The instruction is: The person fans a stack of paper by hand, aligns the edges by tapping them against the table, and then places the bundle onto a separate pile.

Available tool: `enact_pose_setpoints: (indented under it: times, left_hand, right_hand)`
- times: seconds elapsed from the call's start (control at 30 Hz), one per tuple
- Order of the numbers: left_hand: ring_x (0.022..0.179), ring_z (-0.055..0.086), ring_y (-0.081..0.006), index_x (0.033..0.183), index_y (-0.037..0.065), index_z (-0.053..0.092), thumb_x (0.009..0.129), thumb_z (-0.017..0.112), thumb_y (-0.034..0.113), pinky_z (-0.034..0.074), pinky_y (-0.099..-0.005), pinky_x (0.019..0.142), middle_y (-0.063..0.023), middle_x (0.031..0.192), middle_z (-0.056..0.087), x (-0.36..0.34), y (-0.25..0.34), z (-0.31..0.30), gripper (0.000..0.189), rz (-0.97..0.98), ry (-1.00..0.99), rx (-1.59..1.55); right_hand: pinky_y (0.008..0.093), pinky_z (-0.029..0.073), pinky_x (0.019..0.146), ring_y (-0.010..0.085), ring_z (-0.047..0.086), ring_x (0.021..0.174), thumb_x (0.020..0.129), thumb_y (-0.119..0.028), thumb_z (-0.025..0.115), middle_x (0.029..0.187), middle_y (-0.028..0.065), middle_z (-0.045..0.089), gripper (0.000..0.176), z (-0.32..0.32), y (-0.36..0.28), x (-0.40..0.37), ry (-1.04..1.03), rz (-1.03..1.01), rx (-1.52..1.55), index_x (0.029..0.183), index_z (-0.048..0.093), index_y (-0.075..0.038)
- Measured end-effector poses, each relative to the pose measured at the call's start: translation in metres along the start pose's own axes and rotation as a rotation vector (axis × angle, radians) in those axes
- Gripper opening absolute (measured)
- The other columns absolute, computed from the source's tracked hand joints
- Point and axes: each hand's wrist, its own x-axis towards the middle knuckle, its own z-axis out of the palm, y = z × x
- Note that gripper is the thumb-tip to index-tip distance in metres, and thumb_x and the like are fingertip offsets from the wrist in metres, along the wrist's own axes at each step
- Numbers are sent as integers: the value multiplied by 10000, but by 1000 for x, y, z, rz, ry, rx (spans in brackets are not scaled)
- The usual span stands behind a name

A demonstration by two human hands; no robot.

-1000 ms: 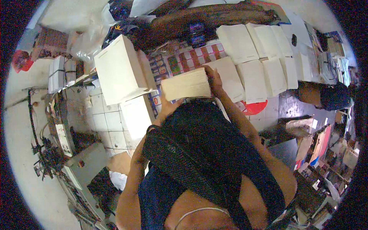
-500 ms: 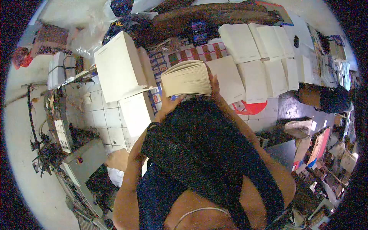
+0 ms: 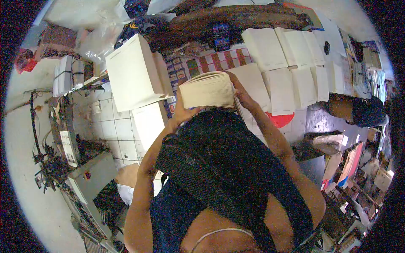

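Note:
A thick stack of cream paper [image 3: 207, 92] is held in front of my body, its layered edges facing me and its top bowed. My left hand [image 3: 184, 110] grips its left side, with the thumb along the lower edge. On the right side, my right hand [image 3: 242, 90] closes round the far corner, fingers at the upper edge. Some fingertips are hidden behind the paper. Just left stands a tall pile of pale printed sheets [image 3: 133, 76], with a lower pile [image 3: 150, 122] nearer me. To the right, a flat pale stack [image 3: 252, 82] lies close to my right hand.
Several more pale stacks [image 3: 301, 82] lie in rows at the right. A patterned sheet [image 3: 217, 61] and a dark phone-like device [image 3: 221, 37] are beyond my hands. A red item [image 3: 281, 119] shows below the right stacks. White floor tiles [image 3: 114, 130] are at left.
My right hand has moved up and over the stack's far right corner. The stack now sits squarer and slightly to the right, its edges less fanned. My left hand still holds its side.

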Motion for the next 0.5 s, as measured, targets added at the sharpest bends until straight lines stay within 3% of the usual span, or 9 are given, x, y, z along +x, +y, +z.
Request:
enact_pose_setpoints:
  times: [0.03,0.13,0.23,0.4,0.5]
  left_hand:
    - [1247,411,-311,1382,-15,291,654,844,329,302,-417,1074,-185,1322,426,3,0,-2,977,24,-12,5]
    - [1223,428,-322,1358,-2,337,633,849,361,312,-427,1061,-181,1286,447,15,-30,0,959,175,16,121]
    - [1208,436,-326,1326,13,384,609,855,372,324,-432,1042,-173,1266,453,19,-18,-2,929,219,9,158]
    - [1119,516,-301,1247,16,469,570,861,340,396,-428,964,-163,1174,536,23,-39,-6,846,338,5,201]
    - [940,600,-277,1155,13,539,573,842,319,471,-423,849,-137,1012,626,32,-11,-9,725,456,-103,174]
  right_hand:
    - [443,155,1147,298,180,1415,645,-857,528,1502,165,239,1221,-14,-17,4,-154,149,-46,1475,190,-27]
    - [427,174,1160,336,224,1402,500,-552,859,1485,182,281,1271,-27,-2,-4,-271,19,-61,1474,206,-61]
    - [439,182,1153,355,241,1389,315,-609,888,1474,188,298,1457,-32,-32,3,-392,-33,-175,1472,199,-52]
    - [456,219,1136,373,297,1354,342,-576,895,1454,191,328,1383,-34,-35,6,-366,-181,-402,1448,245,-59]
    - [471,272,1104,387,364,1303,392,-502,896,1403,203,386,1280,-29,-17,13,-317,-189,-422,1426,278,-71]
